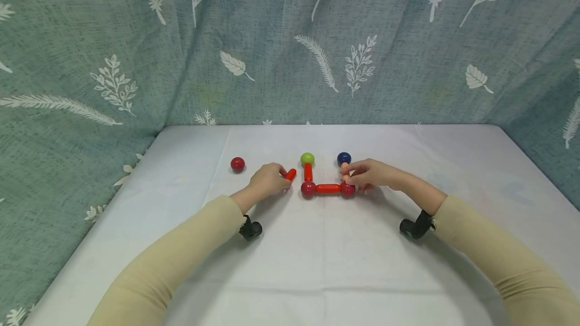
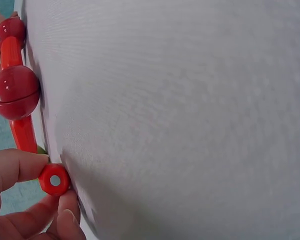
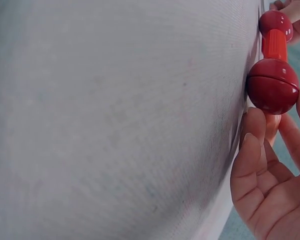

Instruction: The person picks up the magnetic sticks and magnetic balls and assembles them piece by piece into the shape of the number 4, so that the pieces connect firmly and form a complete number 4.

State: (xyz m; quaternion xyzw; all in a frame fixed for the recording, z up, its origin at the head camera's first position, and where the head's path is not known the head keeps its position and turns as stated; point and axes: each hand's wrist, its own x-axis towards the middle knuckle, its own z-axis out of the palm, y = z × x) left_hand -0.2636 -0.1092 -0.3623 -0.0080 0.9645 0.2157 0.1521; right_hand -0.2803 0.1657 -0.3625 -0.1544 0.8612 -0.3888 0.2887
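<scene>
My left hand (image 1: 270,180) pinches a loose red hexagonal rod (image 1: 290,174) between thumb and fingertips. Its end, with a round grey centre, faces the camera in the left wrist view. To its right lies a U-shaped chain of balls and rods: a green ball (image 1: 307,159), a red rod (image 1: 308,172), a red corner ball (image 1: 308,189), a second red rod (image 1: 328,188), another red ball (image 3: 273,86), a light orange rod (image 1: 345,165) and a blue ball (image 1: 344,158). My right hand (image 1: 369,172) grips around that right red ball, its fingers partly hiding the orange rod.
A single red ball (image 1: 237,164) sits apart, left of my left hand. White cloth covers the table (image 1: 290,260), and a green leaf-patterned curtain (image 1: 272,44) hangs behind its far edge. Each wrist carries a small black camera (image 1: 250,229).
</scene>
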